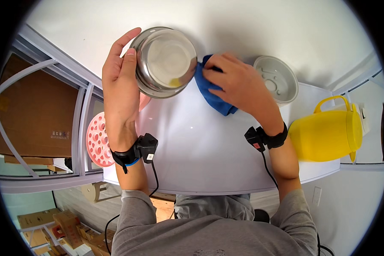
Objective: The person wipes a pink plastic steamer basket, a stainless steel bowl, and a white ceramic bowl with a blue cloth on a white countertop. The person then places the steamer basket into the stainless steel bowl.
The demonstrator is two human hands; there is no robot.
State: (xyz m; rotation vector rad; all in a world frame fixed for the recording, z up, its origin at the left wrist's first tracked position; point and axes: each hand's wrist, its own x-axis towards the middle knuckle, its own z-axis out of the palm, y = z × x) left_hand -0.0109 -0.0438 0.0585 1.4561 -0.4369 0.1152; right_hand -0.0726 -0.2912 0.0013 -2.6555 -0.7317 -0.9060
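My left hand (123,68) grips the rim of a shiny stainless steel bowl (168,59), thumb on the near side and fingers behind. The bowl is tilted so its round base faces me, above the far part of the table. To its right, my right hand (235,81) pinches a bunched blue cloth (212,96), whose upper corner reaches the bowl's edge; whether it touches the metal I cannot tell. Slight blur covers the right fingers. Just beyond the right hand stands a round light-grey container (276,80) with a raised pattern inside its base.
A yellow pitcher (323,136) with handle and lid lies at the table's right. Left of my forearm is a pink perforated disc (97,139), with another pink piece (144,100) partly under the bowl. A window frame (83,128) borders the left side. Cables hang from both wrist devices.
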